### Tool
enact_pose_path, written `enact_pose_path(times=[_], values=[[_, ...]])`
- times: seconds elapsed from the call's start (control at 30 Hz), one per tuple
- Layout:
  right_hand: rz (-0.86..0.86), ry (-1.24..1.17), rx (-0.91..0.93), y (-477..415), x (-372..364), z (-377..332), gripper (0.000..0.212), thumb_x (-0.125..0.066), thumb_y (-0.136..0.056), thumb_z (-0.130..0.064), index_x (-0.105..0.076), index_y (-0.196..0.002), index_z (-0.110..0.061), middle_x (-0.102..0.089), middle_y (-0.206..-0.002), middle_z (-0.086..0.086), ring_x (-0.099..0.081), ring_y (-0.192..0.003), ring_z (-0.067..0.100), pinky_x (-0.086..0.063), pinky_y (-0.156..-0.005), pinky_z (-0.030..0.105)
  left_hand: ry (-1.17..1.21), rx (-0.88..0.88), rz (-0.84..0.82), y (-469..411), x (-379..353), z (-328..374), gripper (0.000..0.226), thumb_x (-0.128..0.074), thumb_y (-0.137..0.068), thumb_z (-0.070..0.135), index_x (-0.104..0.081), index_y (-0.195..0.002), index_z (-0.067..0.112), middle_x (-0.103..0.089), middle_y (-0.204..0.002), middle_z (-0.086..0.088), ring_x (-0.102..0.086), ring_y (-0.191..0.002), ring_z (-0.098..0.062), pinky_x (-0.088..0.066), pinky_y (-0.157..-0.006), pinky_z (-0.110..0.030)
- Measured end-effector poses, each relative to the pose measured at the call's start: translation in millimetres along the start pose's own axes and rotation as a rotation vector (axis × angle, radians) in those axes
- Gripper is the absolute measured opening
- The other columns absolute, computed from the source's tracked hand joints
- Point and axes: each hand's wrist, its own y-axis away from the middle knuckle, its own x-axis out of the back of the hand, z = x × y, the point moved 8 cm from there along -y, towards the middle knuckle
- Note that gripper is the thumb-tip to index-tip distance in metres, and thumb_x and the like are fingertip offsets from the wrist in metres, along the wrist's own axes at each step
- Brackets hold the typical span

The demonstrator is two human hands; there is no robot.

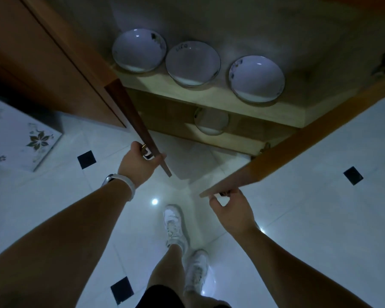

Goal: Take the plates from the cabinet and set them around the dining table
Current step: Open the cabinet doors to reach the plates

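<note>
A wooden cabinet stands open in front of me. On its upper shelf (209, 94) sit three white deep plates: one at the left (139, 50), one in the middle (192, 63), one at the right (256, 78). A fourth plate (211, 121) rests on the lower shelf, partly hidden. My left hand (140, 163) grips the handle of the left cabinet door (140, 127). My right hand (231, 207) holds the handle at the edge of the right cabinet door (298, 143). Both doors are swung wide.
The floor (320, 218) is glossy white tile with small black squares. A white box with a flower pattern (22, 138) stands at the left. My legs and white shoes (175, 225) are below, close to the cabinet.
</note>
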Motion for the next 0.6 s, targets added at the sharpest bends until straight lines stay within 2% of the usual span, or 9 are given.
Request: enact_pose_path(times=[0.07, 0.13, 0.23, 0.33, 0.43, 0.5, 0.6], values=[[0.067, -0.021, -0.025, 6.0, 2.4, 0.8, 0.053, -0.066, -0.074, -0.061, -0.058, -0.108, -0.022, -0.064, -0.103, -0.008, -0.061, -0.1, 0.012, -0.054, -0.085, 0.035, 0.011, 0.037, 0.023, 2.9, 3.0, 0.0, 0.052, -0.069, -0.078, 0.057, -0.051, -0.108, 0.018, -0.063, -0.107, 0.001, -0.059, -0.092, -0.021, -0.044, -0.074, -0.032], [0.147, -0.035, -0.053, 12.7, 6.7, -1.1, 0.049, -0.067, -0.075, -0.061, -0.061, -0.103, -0.021, -0.064, -0.097, -0.012, -0.062, -0.096, 0.012, -0.051, -0.078, 0.03, -0.017, 0.054, 0.035, 4.4, 7.9, -0.7, 0.05, -0.062, -0.082, 0.061, -0.054, -0.11, 0.02, -0.066, -0.107, 0.0, -0.062, -0.093, -0.024, -0.045, -0.075, -0.032], [0.238, 0.01, -0.086, 20.3, 14.1, -7.2, 0.049, -0.065, -0.076, -0.063, -0.066, -0.099, -0.02, -0.058, -0.087, -0.016, -0.062, -0.088, 0.011, -0.044, -0.072, 0.026, -0.199, -0.009, 0.097, 4.6, 20.7, 0.0, 0.046, -0.058, -0.082, 0.062, -0.058, -0.105, 0.022, -0.069, -0.105, 0.0, -0.065, -0.095, -0.027, -0.05, -0.077, -0.035], [0.295, 0.045, -0.123, 25.6, 23.0, -15.8, 0.049, -0.061, -0.074, -0.067, -0.063, -0.1, -0.025, -0.05, -0.086, -0.02, -0.053, -0.083, 0.006, -0.039, -0.073, 0.026, -0.183, -0.074, 0.19, 6.6, 37.6, 2.7, 0.046, -0.069, -0.075, 0.058, -0.052, -0.101, 0.024, -0.064, -0.107, 0.001, -0.064, -0.095, -0.026, -0.049, -0.076, -0.034], [0.396, 0.006, -0.113, 36.1, 37.3, -33.3, 0.05, -0.066, -0.07, -0.064, -0.058, -0.101, -0.026, -0.053, -0.094, -0.017, -0.053, -0.084, 0.004, -0.043, -0.075, 0.028, -0.047, -0.192, 0.262, 12.7, 62.7, 9.2, 0.067, -0.081, -0.065, 0.048, -0.041, -0.112, 0.022, -0.049, -0.116, -0.002, -0.059, -0.099, -0.023, -0.055, -0.079, -0.042], [0.499, -0.075, -0.101, 49.7, 52.0, -52.9, 0.051, -0.072, -0.067, -0.057, -0.05, -0.1, -0.024, -0.053, -0.094, -0.013, -0.056, -0.082, 0.009, -0.047, -0.075, 0.033, -0.005, -0.255, 0.286, 20.0, 84.9, 19.1, 0.077, -0.085, -0.061, 0.042, -0.04, -0.119, 0.017, -0.045, -0.119, -0.004, -0.055, -0.103, -0.021, -0.055, -0.082, -0.042], [0.603, -0.172, -0.056, 75.6, 77.5, -85.1, 0.054, -0.081, -0.067, -0.042, -0.036, -0.097, -0.037, -0.05, -0.092, -0.016, -0.058, -0.08, 0.013, -0.049, -0.074, 0.036, 0.022, -0.348, 0.322, 34.0, 118.8, 39.1, 0.079, -0.087, -0.058, 0.036, -0.039, -0.119, 0.021, -0.044, -0.123, -0.008, -0.054, -0.106, -0.022, -0.053, -0.086, -0.041]])
